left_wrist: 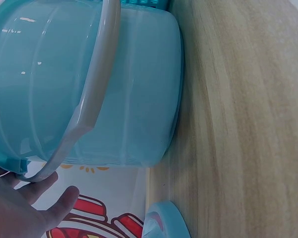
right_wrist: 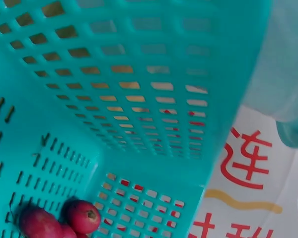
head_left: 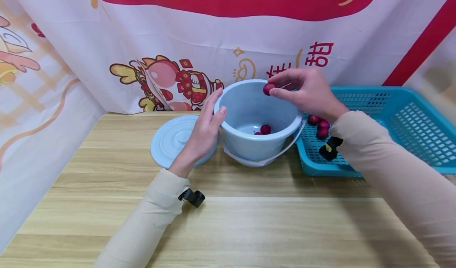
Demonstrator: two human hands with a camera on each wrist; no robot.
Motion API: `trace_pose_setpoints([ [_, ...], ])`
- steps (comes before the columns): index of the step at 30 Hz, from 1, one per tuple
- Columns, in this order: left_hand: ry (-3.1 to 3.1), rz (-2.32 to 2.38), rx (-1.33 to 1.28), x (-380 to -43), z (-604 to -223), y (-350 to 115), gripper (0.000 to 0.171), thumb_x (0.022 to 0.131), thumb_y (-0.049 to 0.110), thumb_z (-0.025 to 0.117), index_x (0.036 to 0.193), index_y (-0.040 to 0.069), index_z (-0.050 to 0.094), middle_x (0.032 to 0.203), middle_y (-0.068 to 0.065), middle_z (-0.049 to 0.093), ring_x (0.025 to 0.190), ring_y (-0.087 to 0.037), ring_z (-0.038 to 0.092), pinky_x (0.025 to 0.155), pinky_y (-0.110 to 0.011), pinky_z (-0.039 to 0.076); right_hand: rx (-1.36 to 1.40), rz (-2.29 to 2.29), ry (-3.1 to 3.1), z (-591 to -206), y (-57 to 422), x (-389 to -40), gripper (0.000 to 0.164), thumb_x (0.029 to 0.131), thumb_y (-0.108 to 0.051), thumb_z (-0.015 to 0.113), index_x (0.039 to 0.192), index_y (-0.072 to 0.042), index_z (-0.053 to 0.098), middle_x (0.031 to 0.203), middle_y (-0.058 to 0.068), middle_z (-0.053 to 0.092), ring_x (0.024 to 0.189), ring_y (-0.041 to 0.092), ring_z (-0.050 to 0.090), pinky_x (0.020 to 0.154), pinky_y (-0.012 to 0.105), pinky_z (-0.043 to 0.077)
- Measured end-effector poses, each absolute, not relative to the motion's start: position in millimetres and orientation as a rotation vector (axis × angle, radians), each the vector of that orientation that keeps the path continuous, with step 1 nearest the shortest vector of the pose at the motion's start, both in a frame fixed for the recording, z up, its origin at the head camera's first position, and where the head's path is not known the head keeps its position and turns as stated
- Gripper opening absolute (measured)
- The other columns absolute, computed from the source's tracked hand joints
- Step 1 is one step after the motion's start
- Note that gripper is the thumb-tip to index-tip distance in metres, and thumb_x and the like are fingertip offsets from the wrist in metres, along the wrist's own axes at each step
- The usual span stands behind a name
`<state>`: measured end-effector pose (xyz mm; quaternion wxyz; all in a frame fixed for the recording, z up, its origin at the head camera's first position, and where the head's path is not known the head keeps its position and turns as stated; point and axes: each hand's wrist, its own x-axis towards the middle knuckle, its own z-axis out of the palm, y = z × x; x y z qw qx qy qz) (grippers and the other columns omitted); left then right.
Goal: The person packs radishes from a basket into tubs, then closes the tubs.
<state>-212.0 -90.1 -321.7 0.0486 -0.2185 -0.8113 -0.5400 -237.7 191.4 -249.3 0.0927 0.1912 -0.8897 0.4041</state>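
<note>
Pinched between the thumb and fingers of my right hand [head_left: 304, 88] is a small round red radish [head_left: 268, 88], held over the far right part of the bucket's opening. The light blue bucket [head_left: 256, 145] stands upright, with a red radish [head_left: 265, 129] and part of another at its bottom. My left hand [head_left: 204, 129] rests against the left side of its rim, fingers fairly straight. In the left wrist view, those fingers [left_wrist: 59, 206] lie beside the end of the white handle [left_wrist: 92, 99], which hangs down the front.
Right of the bucket stands a teal plastic basket [head_left: 427, 129] with slotted walls; several red radishes [right_wrist: 39, 223] lie inside it. A round light blue lid [head_left: 171, 139] lies on the wooden table [head_left: 228, 224] left of the bucket. A printed cloth [head_left: 160, 30] hangs behind.
</note>
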Motion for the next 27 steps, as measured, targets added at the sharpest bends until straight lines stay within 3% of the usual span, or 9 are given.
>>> trace_pose_setpoints([
  [8, -2.473, -1.642, -0.665, -211.9, -321.4, -90.1, 0.061, 0.103, 0.052, 0.035, 0.158, 0.032, 0.017, 0.162, 0.022, 0.011, 0.149, -0.009, 0.019, 0.118, -0.048, 0.031, 0.596, 1.168, -2.664, -257.4, 183.3, -238.1, 0.041, 0.084, -0.044, 0.076, 0.121, -0.028, 0.070, 0.115, -0.006, 0.070, 0.100, 0.012, 0.061, 0.086, 0.035, 0.052],
  [27, -2.469, -1.647, -0.673, -212.8, -321.8, -89.6, 0.061, 0.103, 0.052, 0.034, 0.158, 0.031, 0.017, 0.162, 0.022, 0.010, 0.149, -0.009, 0.020, 0.118, -0.048, 0.032, 0.682, 1.059, -2.709, -265.5, 184.5, -241.9, 0.038, 0.084, -0.041, 0.077, 0.118, -0.026, 0.071, 0.108, -0.004, 0.071, 0.097, 0.012, 0.060, 0.083, 0.036, 0.052],
])
